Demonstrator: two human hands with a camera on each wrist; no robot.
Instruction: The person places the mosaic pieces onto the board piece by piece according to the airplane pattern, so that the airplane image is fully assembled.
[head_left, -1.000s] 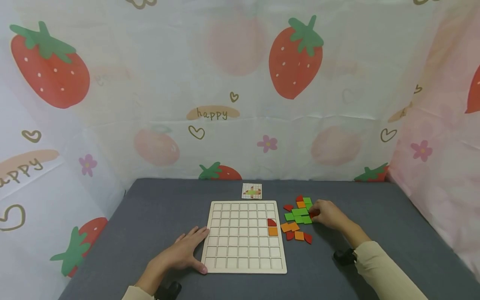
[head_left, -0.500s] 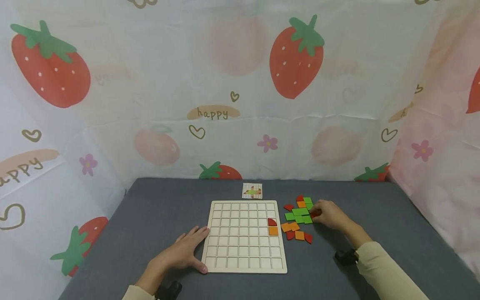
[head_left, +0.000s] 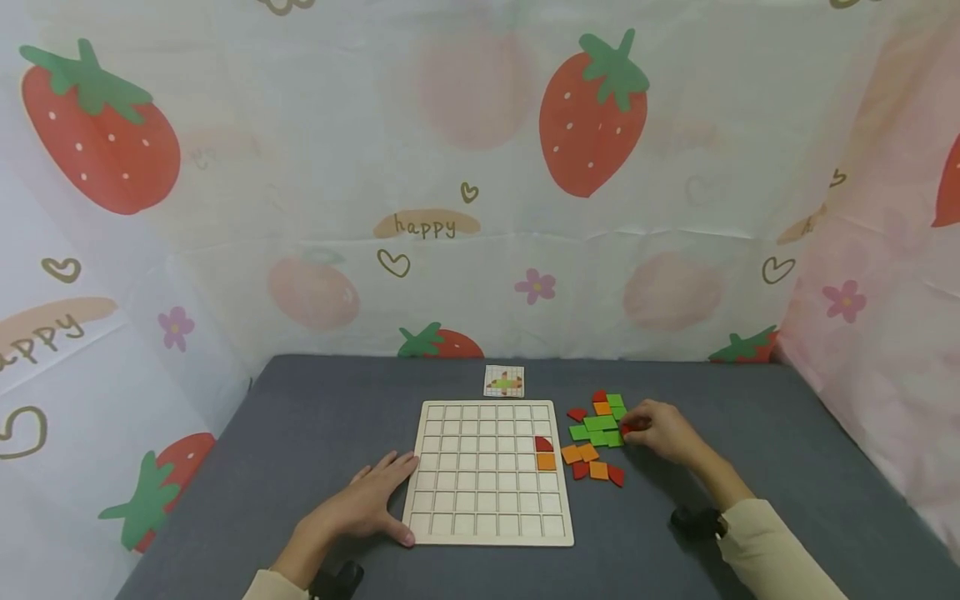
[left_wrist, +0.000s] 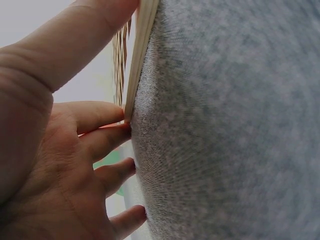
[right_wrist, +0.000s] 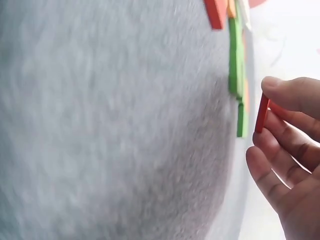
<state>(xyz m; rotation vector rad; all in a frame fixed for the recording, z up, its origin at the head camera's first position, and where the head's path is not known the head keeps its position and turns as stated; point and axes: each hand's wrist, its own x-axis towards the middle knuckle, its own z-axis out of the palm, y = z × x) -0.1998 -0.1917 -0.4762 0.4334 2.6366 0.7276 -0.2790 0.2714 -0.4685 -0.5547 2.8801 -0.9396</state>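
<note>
In the head view a square wooden grid board [head_left: 487,483] lies on the table. A red quarter-round tile [head_left: 543,444] and an orange square tile [head_left: 546,462] sit in its right-hand column. Fingers spread, my left hand [head_left: 367,500] rests against the board's left edge; the left wrist view shows thumb and fingertips touching the board's rim [left_wrist: 140,60]. My right hand [head_left: 663,432] pinches a red tile [right_wrist: 262,112] between thumb and fingers, at the right side of the loose tiles. The held tile's full outline is partly hidden by the fingers.
Right of the board lie several loose tiles: green ones [head_left: 600,424], orange ones [head_left: 588,452] and red ones [head_left: 577,414]. A small pattern card [head_left: 504,382] lies behind the board. Strawberry-printed cloth [head_left: 480,167] hangs around the grey table [head_left: 337,400].
My right hand still pinches the red tile and has shifted only slightly, its wrist turning a little. The left hand and the board stay in place.
</note>
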